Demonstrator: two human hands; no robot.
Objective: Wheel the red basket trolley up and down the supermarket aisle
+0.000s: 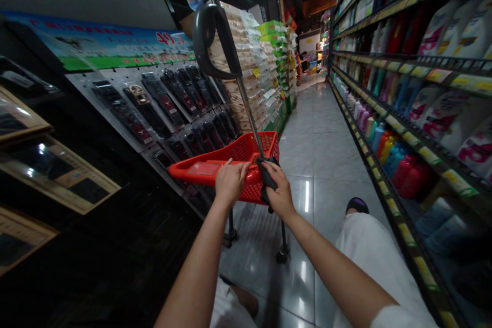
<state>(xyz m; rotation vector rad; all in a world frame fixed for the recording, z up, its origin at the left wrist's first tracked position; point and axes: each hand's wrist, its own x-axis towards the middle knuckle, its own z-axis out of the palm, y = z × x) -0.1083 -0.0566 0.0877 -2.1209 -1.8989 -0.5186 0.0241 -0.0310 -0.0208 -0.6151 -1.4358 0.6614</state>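
Note:
A red plastic shopping basket on wheels (215,166) stands in a shop aisle in front of me. Its long metal pull rod rises to a black loop handle (209,41) near the top of the view. My left hand (229,182) rests on the basket's near rim with the fingers curled over the edge. My right hand (279,192) is closed around a dark, flat packaged item (266,174), held right at the base of the rod against the basket's rim.
A pegboard of dark packaged goods (161,102) lines the left side, with framed displays (54,174) nearer me. Stacked packets (249,66) stand beyond the basket. Shelves of bottles (415,102) run along the right. The grey tiled floor (326,138) stretches ahead.

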